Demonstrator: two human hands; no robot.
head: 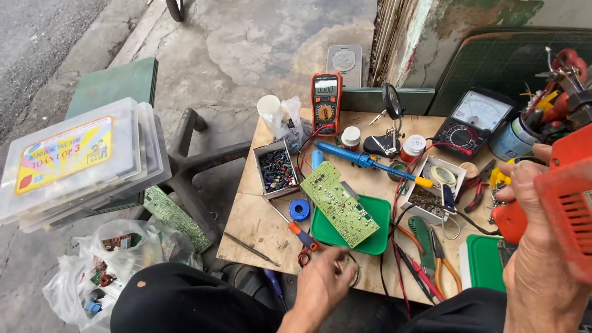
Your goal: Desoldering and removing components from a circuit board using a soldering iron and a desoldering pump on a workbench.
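The right hand (536, 246) is raised at the right edge of the view, its fingers (521, 179) wrapped around an orange tool (564, 197) with a slotted plastic housing, likely a soldering gun. It is held in the air above the surface (259, 228), over a green-lidded box (484, 262). The tool looks bulky and stiff, probably fairly heavy for one hand. The ribbed body gives good purchase, so the grip belongs on the handle, well away from the working end, which is hidden here.

The left hand (320, 287) rests low at the near edge of the surface, fingers curled down onto a small ring of wire or solder (348, 268). Whether they pinch it or only touch it cannot be told. That coil would be light, soft and easily bent.

Just beyond lies a green circuit board (339, 203), tilted across a green tray (370, 231). It is thin, rigid and fragile, best taken by its edges. Red-handled scissors (303, 243), pliers (438, 253) and a blue soldering iron (364, 161) lie around it, with two multimeters (325, 103) farther back.
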